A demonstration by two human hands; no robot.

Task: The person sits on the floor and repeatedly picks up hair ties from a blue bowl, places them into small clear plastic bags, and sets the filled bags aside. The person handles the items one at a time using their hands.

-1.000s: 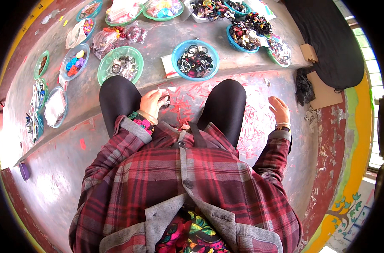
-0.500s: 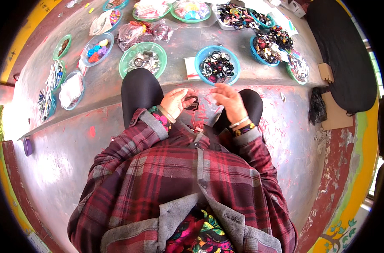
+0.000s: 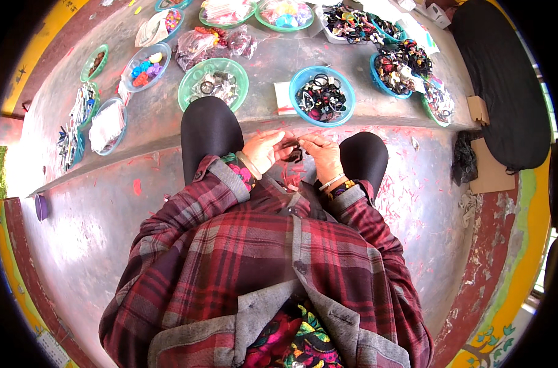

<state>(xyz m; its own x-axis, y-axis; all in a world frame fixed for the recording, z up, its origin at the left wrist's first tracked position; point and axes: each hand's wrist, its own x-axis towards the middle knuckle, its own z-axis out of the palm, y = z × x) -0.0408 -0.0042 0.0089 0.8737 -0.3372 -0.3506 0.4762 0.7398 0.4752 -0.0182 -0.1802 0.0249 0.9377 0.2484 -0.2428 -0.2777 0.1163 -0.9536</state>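
Between my knees, my left hand [image 3: 264, 151] and my right hand [image 3: 323, 158] meet at a small dark looped band [image 3: 296, 155] that looks like a hair tie. My left fingertips hold its left side, palm turned partly up. My right thumb and fingers pinch the band at its upper right. Fingers partly cover it, so its full shape is hidden. Just beyond my hands, on the raised ledge, a blue basin [image 3: 351, 101] holds many dark hair ties. To its left stands a green basin [image 3: 184, 92] with small clear packets and a few dark rings.
A purple-brown plastic bag bundle [image 3: 196, 49] lies behind the green basin. More basins of coloured pieces and white packets stand left and far back. At right are a blue basin of bands [image 3: 377, 80], a black bag [image 3: 464, 162] and cardboard [image 3: 492, 168]. Red scraps litter the floor.
My right hand has come down and left to meet the dark band and now pinches it. My left hand has moved slightly right with the band. The whole view has shifted a little.
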